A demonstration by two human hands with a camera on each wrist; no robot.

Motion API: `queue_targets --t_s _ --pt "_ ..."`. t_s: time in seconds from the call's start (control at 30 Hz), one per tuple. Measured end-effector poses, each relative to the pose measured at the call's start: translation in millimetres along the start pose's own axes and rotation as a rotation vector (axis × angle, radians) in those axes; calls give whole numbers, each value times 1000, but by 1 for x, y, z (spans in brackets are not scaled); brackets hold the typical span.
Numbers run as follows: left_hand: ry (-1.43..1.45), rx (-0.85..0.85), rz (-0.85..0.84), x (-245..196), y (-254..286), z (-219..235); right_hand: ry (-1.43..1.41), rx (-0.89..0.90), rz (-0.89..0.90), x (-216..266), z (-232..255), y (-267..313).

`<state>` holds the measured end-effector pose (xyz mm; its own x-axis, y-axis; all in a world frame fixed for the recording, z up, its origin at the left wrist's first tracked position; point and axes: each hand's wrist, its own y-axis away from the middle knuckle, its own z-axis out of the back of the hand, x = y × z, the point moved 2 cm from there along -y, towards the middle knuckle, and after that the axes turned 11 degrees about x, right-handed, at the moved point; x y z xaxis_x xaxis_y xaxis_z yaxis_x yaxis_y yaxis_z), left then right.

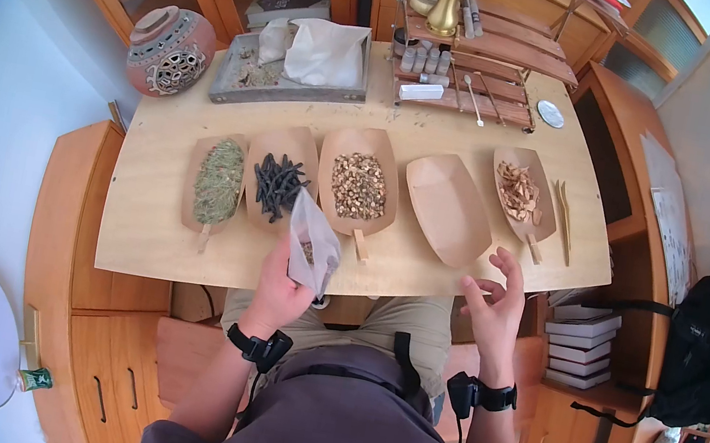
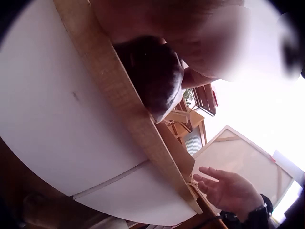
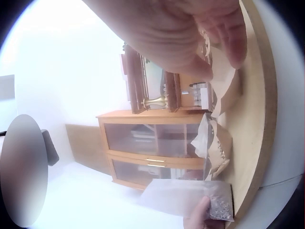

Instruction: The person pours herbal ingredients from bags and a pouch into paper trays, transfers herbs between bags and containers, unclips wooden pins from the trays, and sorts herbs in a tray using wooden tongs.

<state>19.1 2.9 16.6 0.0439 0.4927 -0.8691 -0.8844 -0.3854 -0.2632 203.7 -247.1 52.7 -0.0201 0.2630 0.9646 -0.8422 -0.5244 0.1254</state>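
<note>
A translucent pouch (image 1: pixel 313 247) with bits of dried material in its bottom is gripped by the left hand (image 1: pixel 282 289) at the table's front edge. In the right wrist view that pouch (image 3: pixel 186 195) shows with the left thumb across it. The right hand (image 1: pixel 494 315), fingers loosely bent and holding nothing, hovers by the near end of an empty paper tray (image 1: pixel 448 209). Other paper trays hold green dried herb (image 1: pixel 220 180), dark sticks (image 1: pixel 277 185), chopped pieces (image 1: pixel 359 187) and pale brown shavings (image 1: pixel 518 193). In the left wrist view the right hand (image 2: pixel 231 193) appears with fingers spread.
Wooden tweezers (image 1: pixel 564 221) lie right of the shavings. A grey tray (image 1: pixel 292 95) with white cloth and a patterned pot (image 1: pixel 169 54) stand at the back left. Behind the paper trays, a slatted rack (image 1: pixel 515 49) bears a brass pot (image 1: pixel 445 7) and small jars.
</note>
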Motion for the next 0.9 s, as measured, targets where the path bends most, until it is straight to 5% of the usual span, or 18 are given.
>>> queue_targets --t_s 0.27,0.33,0.47,0.6,0.9 --pt "336 -20 149 -30 22 10 -246 223 53 13 -19 30" --pt "819 92 174 -38 25 6 -251 357 121 24 -33 35" --pt "983 412 146 -70 29 2 -244 502 288 54 -55 42" --pt "810 583 141 -73 33 -5 -334 591 295 65 -69 37" --pt "935 713 227 -71 15 0 -469 727 258 73 -66 17"
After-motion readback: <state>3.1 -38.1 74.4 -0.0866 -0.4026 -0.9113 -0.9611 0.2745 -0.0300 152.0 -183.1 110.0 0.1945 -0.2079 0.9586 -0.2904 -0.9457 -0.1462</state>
